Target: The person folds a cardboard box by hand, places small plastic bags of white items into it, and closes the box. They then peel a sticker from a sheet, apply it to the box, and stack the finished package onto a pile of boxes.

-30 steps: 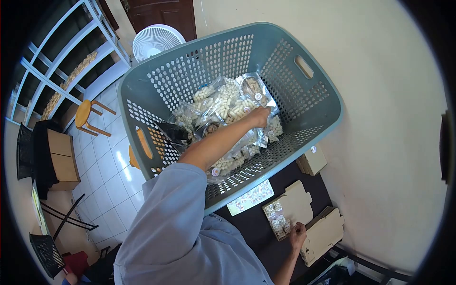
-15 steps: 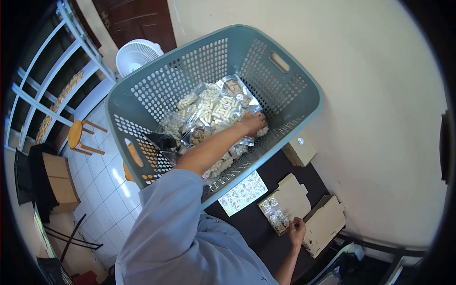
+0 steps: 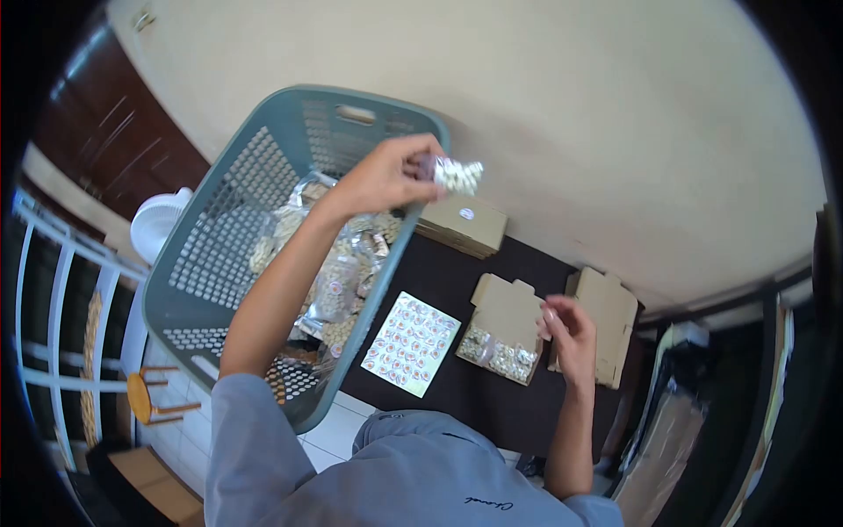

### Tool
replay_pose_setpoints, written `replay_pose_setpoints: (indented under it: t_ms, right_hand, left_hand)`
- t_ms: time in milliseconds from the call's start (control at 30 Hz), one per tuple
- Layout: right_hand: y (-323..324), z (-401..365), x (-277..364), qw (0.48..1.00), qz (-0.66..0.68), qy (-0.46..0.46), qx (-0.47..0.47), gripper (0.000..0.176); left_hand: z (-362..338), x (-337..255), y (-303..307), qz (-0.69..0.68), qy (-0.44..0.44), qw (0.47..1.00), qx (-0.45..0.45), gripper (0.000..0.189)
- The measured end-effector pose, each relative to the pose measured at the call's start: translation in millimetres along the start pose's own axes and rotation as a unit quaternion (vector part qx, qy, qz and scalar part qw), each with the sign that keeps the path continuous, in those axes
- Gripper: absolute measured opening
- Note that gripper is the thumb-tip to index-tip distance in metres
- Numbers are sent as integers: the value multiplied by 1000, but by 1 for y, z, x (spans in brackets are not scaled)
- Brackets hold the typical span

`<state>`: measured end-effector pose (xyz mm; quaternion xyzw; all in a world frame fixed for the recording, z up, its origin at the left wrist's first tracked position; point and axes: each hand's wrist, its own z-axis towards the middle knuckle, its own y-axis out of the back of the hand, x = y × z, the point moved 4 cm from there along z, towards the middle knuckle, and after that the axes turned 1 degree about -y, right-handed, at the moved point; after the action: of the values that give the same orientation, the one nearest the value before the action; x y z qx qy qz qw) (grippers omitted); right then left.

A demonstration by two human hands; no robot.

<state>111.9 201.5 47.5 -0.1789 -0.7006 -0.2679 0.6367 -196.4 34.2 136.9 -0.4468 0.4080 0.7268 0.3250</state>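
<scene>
From where I stood, the person's left hand (image 3: 386, 176) was up near the top centre of the frame, thumb and fingers pinching one end of a small clear packet (image 3: 461, 177) of pale pieces. The packet poked out to the right of the knuckles, past the basket's rim. The right hand (image 3: 572, 338), right of centre, had its fingers bent and thumb close to them; I couldn't tell whether anything was between them. It was just beside an open cardboard box (image 3: 509, 303), whose near side held filled packets (image 3: 502, 355) in a row.

Left of that box, a sheet of round stickers (image 3: 411, 344) lay on the dark table (image 3: 479, 413). More cardboard boxes (image 3: 610, 307) sat at the right, and a stack of cardboard (image 3: 465, 220) above centre. The grey-green basket (image 3: 198, 255) filled the left centre, with many bagged pieces (image 3: 334, 290) inside. Beyond it were a white fan (image 3: 156, 227) and, at lower left, a wooden stool (image 3: 139, 400).
</scene>
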Motion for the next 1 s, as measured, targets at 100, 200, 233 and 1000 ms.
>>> replay_pose_setpoints:
  t_ms: [100,200,233,1000]
  right_hand:
    - [-20,-1,61,996,72,56,17,30]
    - [-27,-4,74,986,121,58,102,32]
    - [-23,-4,72,987,120,57,90,32]
    - [2,-37,26,989,140,-11,36,35]
  left_hand:
    - [-4,-33,-65,-21,25,985,170,30]
    - [-5,-47,-114,-26,28,962,270,31]
    - [-5,-48,-126,-43,27,957,286,32]
    - [12,-35,-198,-12,-11,942,334,38]
